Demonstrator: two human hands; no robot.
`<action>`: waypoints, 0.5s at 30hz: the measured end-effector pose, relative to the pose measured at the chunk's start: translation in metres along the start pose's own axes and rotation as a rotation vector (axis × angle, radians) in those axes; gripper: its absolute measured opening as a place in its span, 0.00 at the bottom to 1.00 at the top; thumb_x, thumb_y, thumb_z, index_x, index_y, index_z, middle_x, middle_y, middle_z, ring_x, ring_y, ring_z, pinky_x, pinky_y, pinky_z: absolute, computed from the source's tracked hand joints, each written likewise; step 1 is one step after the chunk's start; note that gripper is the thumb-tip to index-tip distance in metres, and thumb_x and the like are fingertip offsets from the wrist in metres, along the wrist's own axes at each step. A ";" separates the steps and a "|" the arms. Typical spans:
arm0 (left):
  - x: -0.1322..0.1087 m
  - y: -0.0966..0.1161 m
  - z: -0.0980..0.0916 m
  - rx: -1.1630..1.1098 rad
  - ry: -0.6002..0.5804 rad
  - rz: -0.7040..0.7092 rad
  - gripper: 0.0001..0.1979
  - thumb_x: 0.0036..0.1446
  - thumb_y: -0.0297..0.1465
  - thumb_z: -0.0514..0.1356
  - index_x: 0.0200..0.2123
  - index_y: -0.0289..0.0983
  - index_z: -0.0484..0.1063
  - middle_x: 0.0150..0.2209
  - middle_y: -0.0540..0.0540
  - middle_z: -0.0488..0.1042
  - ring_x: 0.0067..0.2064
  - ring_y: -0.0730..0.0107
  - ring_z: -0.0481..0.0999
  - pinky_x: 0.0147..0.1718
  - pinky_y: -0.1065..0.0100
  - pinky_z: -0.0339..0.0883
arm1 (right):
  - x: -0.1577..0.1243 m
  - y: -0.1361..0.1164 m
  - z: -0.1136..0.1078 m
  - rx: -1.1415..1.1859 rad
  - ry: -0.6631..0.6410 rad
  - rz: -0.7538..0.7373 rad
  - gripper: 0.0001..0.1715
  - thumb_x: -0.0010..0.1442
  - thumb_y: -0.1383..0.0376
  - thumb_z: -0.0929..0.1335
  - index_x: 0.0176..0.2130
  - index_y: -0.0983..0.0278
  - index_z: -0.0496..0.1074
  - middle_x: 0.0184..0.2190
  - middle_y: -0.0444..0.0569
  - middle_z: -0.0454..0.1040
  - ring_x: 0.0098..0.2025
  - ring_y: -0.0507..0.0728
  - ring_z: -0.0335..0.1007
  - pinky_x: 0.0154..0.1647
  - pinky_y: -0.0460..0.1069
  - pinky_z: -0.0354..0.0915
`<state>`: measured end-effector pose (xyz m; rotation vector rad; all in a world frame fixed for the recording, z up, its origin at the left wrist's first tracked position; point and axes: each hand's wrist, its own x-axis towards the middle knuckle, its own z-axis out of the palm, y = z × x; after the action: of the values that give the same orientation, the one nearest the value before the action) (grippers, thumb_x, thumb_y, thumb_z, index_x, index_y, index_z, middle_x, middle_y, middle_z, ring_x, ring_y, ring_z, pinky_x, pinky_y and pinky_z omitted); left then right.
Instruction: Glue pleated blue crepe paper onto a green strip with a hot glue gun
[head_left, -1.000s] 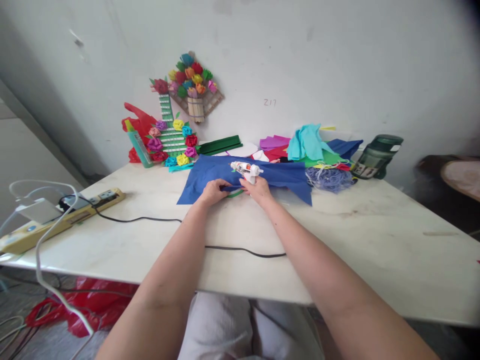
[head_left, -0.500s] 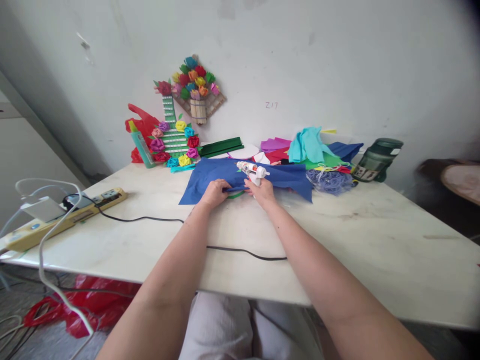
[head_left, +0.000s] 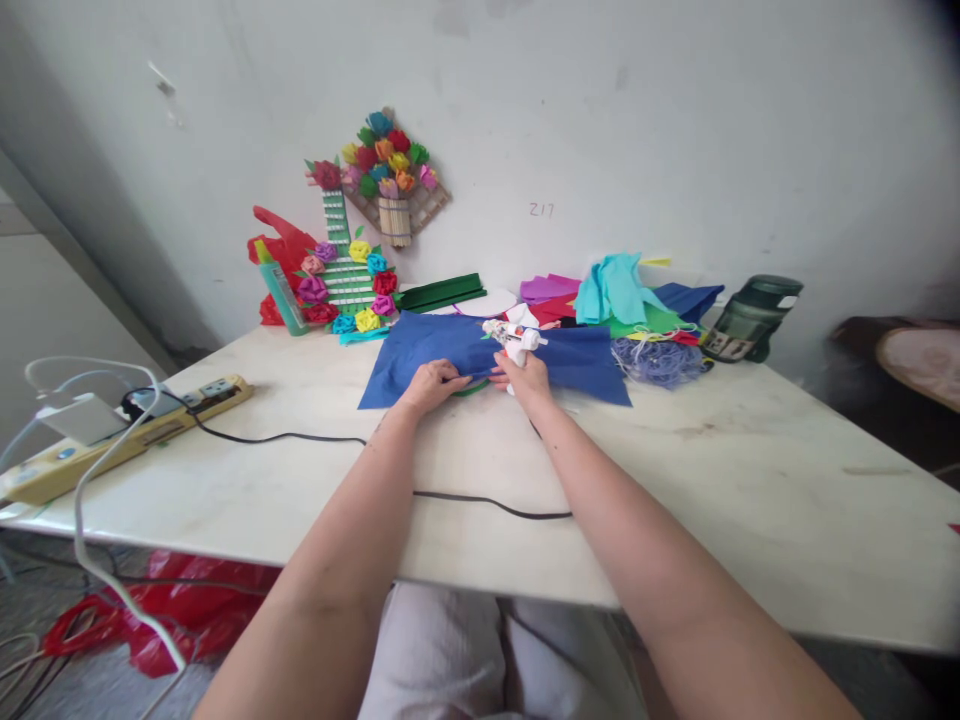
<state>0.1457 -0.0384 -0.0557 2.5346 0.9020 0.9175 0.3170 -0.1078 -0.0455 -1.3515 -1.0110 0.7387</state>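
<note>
A blue felt sheet (head_left: 570, 355) lies spread on the white table (head_left: 750, 480), far from me. My left hand (head_left: 433, 383) pinches the sheet's near edge, fingers closed on the folded felt. My right hand (head_left: 527, 377) grips a white glue gun (head_left: 512, 337) with its nozzle pointing left over the blue felt. A bit of green felt (head_left: 474, 388) peeks out between my two hands. The gun's black cord (head_left: 487, 502) trails across the table toward me.
A power strip (head_left: 135, 430) with white cables sits at the left edge. Paper-flower crafts (head_left: 352, 280) and a glue bottle (head_left: 276, 290) lean on the wall. Coloured felt (head_left: 619, 285), blue yarn (head_left: 660, 362) and a dark green jug (head_left: 754, 318) stand at the back right.
My right hand has shifted the glue gun slightly to the right along the felt edge. My left hand keeps its pinch in nearly the same spot.
</note>
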 end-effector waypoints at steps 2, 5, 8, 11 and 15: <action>0.002 -0.002 0.002 -0.040 0.010 -0.022 0.19 0.53 0.42 0.54 0.21 0.35 0.73 0.28 0.48 0.71 0.30 0.74 0.69 0.32 0.73 0.62 | 0.001 0.001 -0.001 0.046 0.019 0.023 0.19 0.53 0.61 0.67 0.43 0.67 0.67 0.34 0.53 0.76 0.29 0.54 0.75 0.26 0.45 0.70; 0.004 -0.003 0.005 -0.068 0.023 -0.070 0.19 0.53 0.42 0.53 0.18 0.35 0.70 0.26 0.48 0.70 0.29 0.74 0.68 0.31 0.73 0.61 | 0.002 0.001 -0.002 0.099 0.051 0.021 0.17 0.52 0.61 0.68 0.41 0.67 0.68 0.35 0.52 0.76 0.29 0.53 0.75 0.25 0.44 0.70; 0.006 -0.001 0.006 -0.059 0.035 -0.148 0.20 0.52 0.42 0.53 0.17 0.35 0.69 0.25 0.49 0.71 0.28 0.74 0.67 0.30 0.73 0.60 | 0.001 -0.003 -0.004 0.108 0.057 0.019 0.18 0.50 0.60 0.68 0.40 0.67 0.69 0.35 0.51 0.76 0.24 0.52 0.73 0.21 0.44 0.68; 0.007 0.001 0.005 -0.010 0.036 -0.229 0.19 0.52 0.43 0.53 0.17 0.36 0.68 0.25 0.49 0.71 0.27 0.74 0.67 0.29 0.72 0.59 | -0.002 -0.010 -0.010 0.076 0.049 0.001 0.17 0.48 0.59 0.69 0.37 0.66 0.70 0.33 0.50 0.76 0.16 0.49 0.67 0.16 0.43 0.64; 0.008 0.001 0.005 0.021 0.030 -0.291 0.20 0.51 0.44 0.53 0.19 0.36 0.70 0.26 0.48 0.72 0.28 0.72 0.68 0.28 0.72 0.58 | -0.008 -0.016 -0.027 0.066 -0.081 -0.080 0.15 0.46 0.59 0.69 0.32 0.67 0.70 0.29 0.50 0.77 0.12 0.46 0.59 0.13 0.43 0.57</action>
<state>0.1546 -0.0342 -0.0551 2.3273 1.2546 0.8590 0.3359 -0.1281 -0.0288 -1.2256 -1.0895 0.7653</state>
